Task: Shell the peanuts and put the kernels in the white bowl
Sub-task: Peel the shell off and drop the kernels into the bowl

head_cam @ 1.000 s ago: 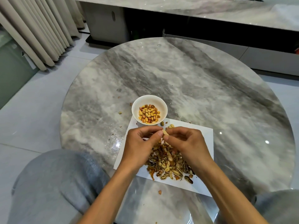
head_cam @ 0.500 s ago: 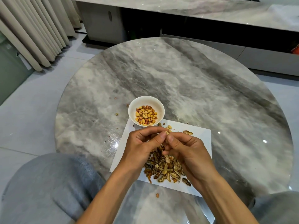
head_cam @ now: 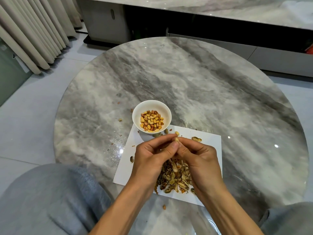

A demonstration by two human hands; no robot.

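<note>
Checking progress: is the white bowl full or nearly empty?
Partly filled. Kernels cover the bottom of the bowl; bare white wall shows above them.

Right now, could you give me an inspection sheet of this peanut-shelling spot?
Surface: round marble table bearing a white paper sheet.
Job's things: white bowl partly filled with kernels; one peanut pinched between both hands.
Clutter: shell pile on the sheet; crumbs on the table.
Grippers: left hand and right hand meet above the sheet.
Cables: nothing seen.
Surroundings: curtain, low cabinet, tiled floor.
</note>
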